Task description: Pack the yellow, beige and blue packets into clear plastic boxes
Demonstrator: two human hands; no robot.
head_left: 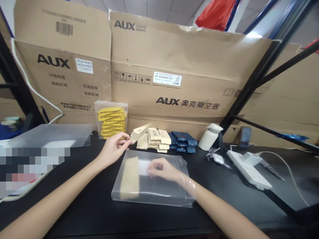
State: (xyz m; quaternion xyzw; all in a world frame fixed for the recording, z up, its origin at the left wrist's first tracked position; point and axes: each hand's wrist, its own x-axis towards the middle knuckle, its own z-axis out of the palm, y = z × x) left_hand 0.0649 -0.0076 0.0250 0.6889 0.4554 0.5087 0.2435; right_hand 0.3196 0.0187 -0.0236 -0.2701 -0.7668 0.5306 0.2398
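In the head view, my left hand pinches a tan paper packet by its end, raised at a tilt beside the other tan packets. My right hand reaches through the right end into a clear plastic box lying flat on the table. Its fingers are curled together, and through the cloudy plastic I cannot make out what they hold, if anything. One tan packet lies inside the box along its left end. Behind it sit stacked tan packets and dark blue packets.
A clear box of yellow packets stands at the back against cardboard. Clear plastic sheets or flat boxes lie left. Rightward are a white flask, a white earphone case and a power strip with a charger and cable.
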